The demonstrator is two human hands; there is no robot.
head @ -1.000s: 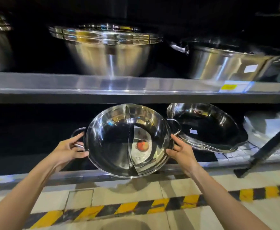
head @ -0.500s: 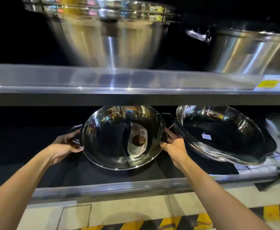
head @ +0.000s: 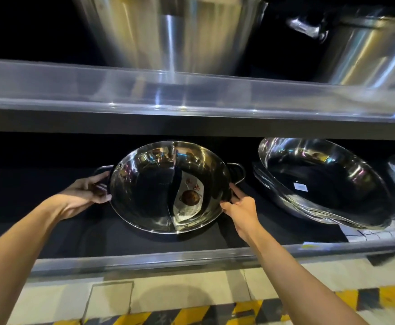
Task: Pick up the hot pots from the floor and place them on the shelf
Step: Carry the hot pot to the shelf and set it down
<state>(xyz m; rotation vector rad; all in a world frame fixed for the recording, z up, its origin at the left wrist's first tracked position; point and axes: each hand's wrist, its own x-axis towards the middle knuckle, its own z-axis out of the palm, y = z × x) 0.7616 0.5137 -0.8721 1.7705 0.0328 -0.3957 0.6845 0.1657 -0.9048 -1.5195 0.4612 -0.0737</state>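
A shiny steel hot pot [head: 149, 184] with a curved divider and a paper label inside stands tilted toward me on the dark bottom shelf [head: 126, 238], its lower rim on the shelf surface. My left hand [head: 86, 192] grips its left loop handle. My right hand [head: 240, 208] holds the rim at its right side, just below the right loop handle. To the right, a stack of similar steel hot pots [head: 320, 181] leans on the same shelf, close to the held pot's right handle.
The upper shelf's steel edge [head: 191, 95] runs across above the pot, leaving a low opening. Large steel stockpots [head: 168, 34] stand on it. A pale tiled floor [head: 180, 292] with a yellow and black hazard stripe lies below the shelf's front lip.
The hot pot has gone from in front of the shelf edge into the bottom shelf and now rests there. Both hands moved forward with it; the view has come closer.
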